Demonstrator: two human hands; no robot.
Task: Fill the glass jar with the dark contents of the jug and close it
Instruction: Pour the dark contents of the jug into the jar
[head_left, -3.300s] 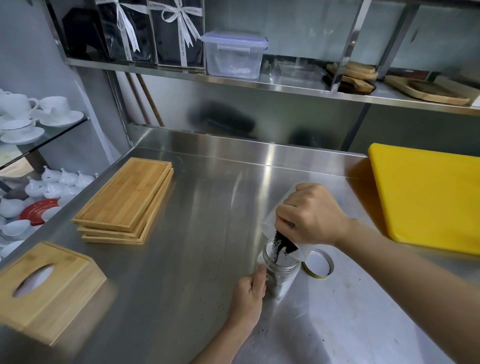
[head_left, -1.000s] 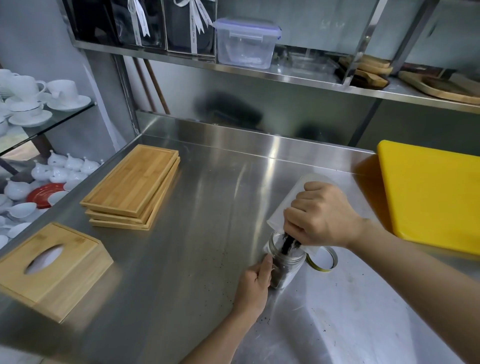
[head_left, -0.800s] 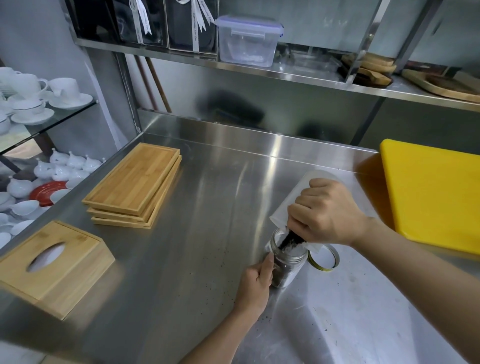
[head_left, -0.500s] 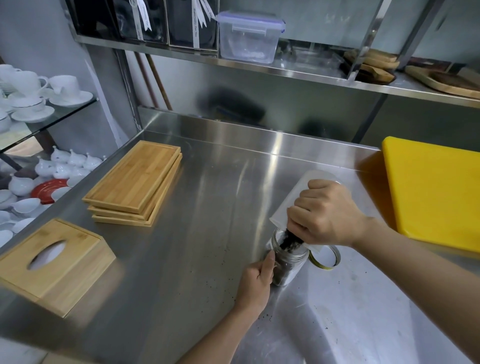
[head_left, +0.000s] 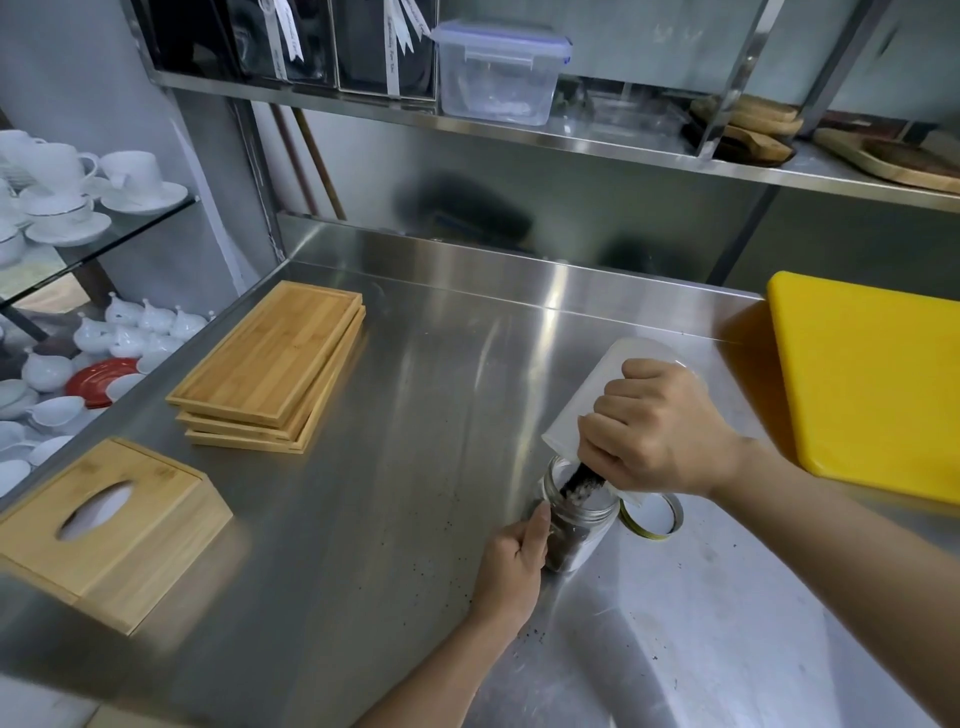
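A small glass jar stands upright on the steel counter, partly filled with dark loose material. My left hand holds the jar's left side near its base. My right hand grips a white translucent jug, tipped steeply so its mouth sits over the jar's opening. A dark stream falls from the jug into the jar. The jar's round lid, gold-rimmed, lies flat on the counter just right of the jar, partly behind the jug.
A yellow cutting board lies at the right. Stacked bamboo trays and a bamboo tissue box sit at the left. Dark crumbs dot the counter near the jar. White cups fill glass shelves beyond the left edge.
The jar holds more dark material than 3.3 s ago. Both hands keep their grip and the jug stays tipped over the jar. The view has shifted slightly.
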